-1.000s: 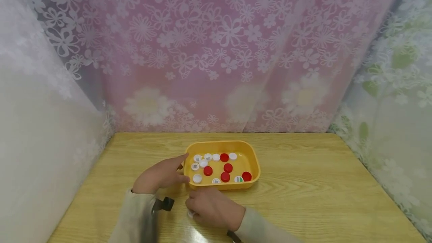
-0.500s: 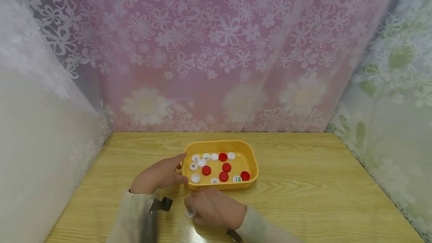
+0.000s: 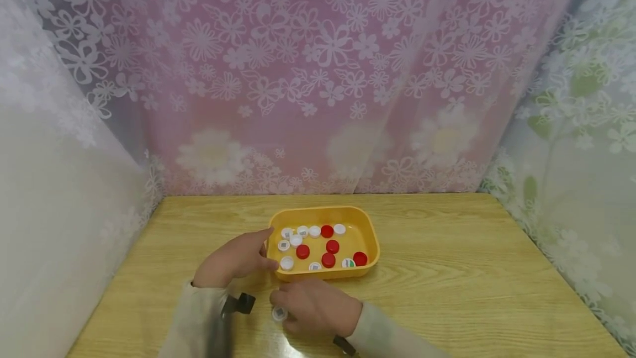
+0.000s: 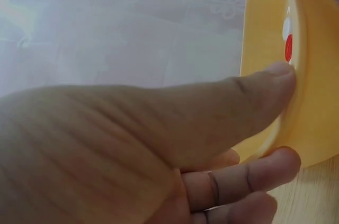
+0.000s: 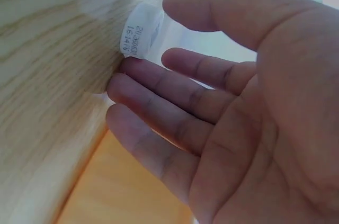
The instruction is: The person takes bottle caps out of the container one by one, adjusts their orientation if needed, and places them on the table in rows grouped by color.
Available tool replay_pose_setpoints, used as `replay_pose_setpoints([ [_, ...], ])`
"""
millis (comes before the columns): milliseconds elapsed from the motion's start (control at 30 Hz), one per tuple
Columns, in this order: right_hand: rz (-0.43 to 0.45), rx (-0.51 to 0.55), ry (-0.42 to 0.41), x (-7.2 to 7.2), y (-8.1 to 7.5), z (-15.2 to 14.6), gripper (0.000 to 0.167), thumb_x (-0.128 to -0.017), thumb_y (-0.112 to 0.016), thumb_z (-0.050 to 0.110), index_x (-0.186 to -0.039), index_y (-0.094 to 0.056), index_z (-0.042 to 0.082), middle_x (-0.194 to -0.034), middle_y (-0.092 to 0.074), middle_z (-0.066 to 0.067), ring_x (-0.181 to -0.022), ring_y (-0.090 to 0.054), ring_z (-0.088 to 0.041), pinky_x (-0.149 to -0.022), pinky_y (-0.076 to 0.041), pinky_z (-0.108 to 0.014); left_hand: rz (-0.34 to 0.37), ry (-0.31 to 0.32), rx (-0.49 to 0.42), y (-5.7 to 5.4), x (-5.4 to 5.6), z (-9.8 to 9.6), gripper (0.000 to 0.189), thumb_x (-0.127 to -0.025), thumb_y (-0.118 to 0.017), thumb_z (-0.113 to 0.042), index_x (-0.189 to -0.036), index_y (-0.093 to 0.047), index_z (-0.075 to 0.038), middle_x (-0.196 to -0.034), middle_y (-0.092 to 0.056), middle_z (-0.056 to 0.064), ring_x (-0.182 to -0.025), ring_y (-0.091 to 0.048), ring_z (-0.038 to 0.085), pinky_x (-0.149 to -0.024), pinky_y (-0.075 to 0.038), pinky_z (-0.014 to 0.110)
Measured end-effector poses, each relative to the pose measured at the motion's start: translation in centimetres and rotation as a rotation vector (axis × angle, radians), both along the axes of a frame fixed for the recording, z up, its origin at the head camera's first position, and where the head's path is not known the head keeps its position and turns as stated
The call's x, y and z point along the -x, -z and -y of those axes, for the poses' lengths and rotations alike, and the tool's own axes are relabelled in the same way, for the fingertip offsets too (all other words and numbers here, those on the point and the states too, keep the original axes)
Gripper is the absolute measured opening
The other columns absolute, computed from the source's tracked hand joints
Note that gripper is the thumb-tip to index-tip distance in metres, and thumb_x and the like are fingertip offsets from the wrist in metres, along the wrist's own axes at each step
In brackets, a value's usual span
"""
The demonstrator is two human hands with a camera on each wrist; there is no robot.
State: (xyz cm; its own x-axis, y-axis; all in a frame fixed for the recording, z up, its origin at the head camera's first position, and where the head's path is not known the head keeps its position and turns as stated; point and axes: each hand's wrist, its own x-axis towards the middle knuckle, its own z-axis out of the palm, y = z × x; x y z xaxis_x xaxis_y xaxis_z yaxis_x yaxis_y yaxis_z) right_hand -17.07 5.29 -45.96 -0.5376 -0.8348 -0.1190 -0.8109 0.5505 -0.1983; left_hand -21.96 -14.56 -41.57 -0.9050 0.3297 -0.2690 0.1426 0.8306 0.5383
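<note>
A yellow tray [image 3: 369, 269] on the wooden table holds several red and white bottle caps. My left hand [image 3: 233, 258] rests against its left end, thumb and index finger spread along the rim. In the left wrist view, the thumb touches the tray wall and the other fingers stay fairly straight. My right hand [image 3: 318, 305] is in front of the tray, beside a white cap [image 3: 280, 313] lying on the table. The right wrist view shows print on that cap's side [image 5: 139, 32]; its fingertips touch or nearly touch the cap, with the thumb apart from it.
The wooden table [image 3: 447, 269] reaches back to a pink flowered curtain [image 3: 318, 98]. Pale cloth [image 3: 586, 181] hangs along the right side, and a whitish wall covering [image 3: 64, 209] stands at the left. Black straps with small devices are on both wrists.
The white cap by my right hand shows more fully now than a second ago, when the fingers mostly covered it. My left hand keeps its place at the tray; the head view has shifted slightly.
</note>
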Motion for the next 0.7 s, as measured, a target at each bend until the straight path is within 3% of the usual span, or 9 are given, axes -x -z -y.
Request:
replay_pose_setpoints([
  [100,0.056,-0.008,-0.014,-0.1,-1.0,-0.6,0.023,-0.093,-0.076,0.029,-0.113,-0.066,0.024,-0.093,-0.057,0.016,-0.077,-0.052,0.001,-0.073,-0.047,-0.013,0.000,-0.008,-0.002,0.1,0.0,-0.1,0.087,-0.088,-0.084,-0.029,-0.159,-0.040,-0.008,-0.087,-0.061,0.000,-0.079,-0.056,0.017,-0.074,-0.050,0.034],
  [233,0.140,0.050,-0.031,-0.1,-3.6,-2.1,0.034,-0.097,-0.073,0.036,-0.128,-0.066,0.024,-0.116,-0.065,0.015,-0.099,-0.061,0.001,-0.090,-0.053,-0.018,-0.013,0.000,0.003,-0.1,-0.1,-0.1,0.086,-0.088,-0.085,-0.029,-0.159,-0.041,-0.007,-0.090,-0.062,0.000,-0.080,-0.056,0.017,-0.076,-0.052,0.035],
  [300,0.121,0.109,-0.007,0.0,-4.9,-3.0,0.036,-0.098,-0.071,0.037,-0.131,-0.066,0.023,-0.122,-0.067,0.013,-0.106,-0.063,-0.001,-0.093,-0.054,-0.020,-0.019,0.006,0.007,-0.1,-0.2,-0.1,0.086,-0.087,-0.085,-0.028,-0.158,-0.041,-0.006,-0.091,-0.063,0.000,-0.080,-0.057,0.017,-0.075,-0.053,0.036],
  [367,0.030,0.167,0.026,0.2,-5.8,-3.9,0.034,-0.099,-0.070,0.037,-0.130,-0.067,0.023,-0.121,-0.067,0.012,-0.102,-0.064,-0.003,-0.089,-0.054,-0.020,-0.024,0.010,0.013,-0.2,-0.2,-0.1,0.086,-0.087,-0.085,-0.029,-0.158,-0.041,-0.006,-0.092,-0.063,0.000,-0.080,-0.057,0.016,-0.076,-0.053,0.036],
  [433,-0.071,0.210,0.078,0.6,-6.4,-4.7,0.032,-0.098,-0.072,0.035,-0.127,-0.068,0.021,-0.117,-0.067,0.010,-0.091,-0.062,-0.004,-0.081,-0.055,-0.020,-0.025,0.011,0.018,-0.2,-0.2,-0.1,0.086,-0.087,-0.085,-0.029,-0.158,-0.041,-0.006,-0.094,-0.064,0.000,-0.082,-0.058,0.016,-0.077,-0.054,0.037],
  [533,-0.156,0.263,0.188,1.3,-6.9,-6.0,0.032,-0.096,-0.075,0.032,-0.124,-0.068,0.018,-0.113,-0.067,0.007,-0.081,-0.058,-0.007,-0.075,-0.054,-0.023,-0.022,0.009,0.029,-0.2,-0.1,-0.2,0.087,-0.087,-0.085,-0.031,-0.158,-0.041,-0.006,-0.097,-0.065,0.001,-0.084,-0.059,0.016,-0.081,-0.055,0.039],
  [700,-0.133,0.310,0.398,2.9,-7.0,-8.0,0.032,-0.095,-0.077,0.030,-0.122,-0.068,0.015,-0.113,-0.069,0.004,-0.092,-0.063,-0.012,-0.079,-0.057,-0.031,-0.015,0.000,0.046,-0.5,-0.2,-0.4,0.087,-0.087,-0.085,-0.032,-0.159,-0.041,-0.007,-0.099,-0.066,0.002,-0.085,-0.058,0.017,-0.082,-0.055,0.041],
])
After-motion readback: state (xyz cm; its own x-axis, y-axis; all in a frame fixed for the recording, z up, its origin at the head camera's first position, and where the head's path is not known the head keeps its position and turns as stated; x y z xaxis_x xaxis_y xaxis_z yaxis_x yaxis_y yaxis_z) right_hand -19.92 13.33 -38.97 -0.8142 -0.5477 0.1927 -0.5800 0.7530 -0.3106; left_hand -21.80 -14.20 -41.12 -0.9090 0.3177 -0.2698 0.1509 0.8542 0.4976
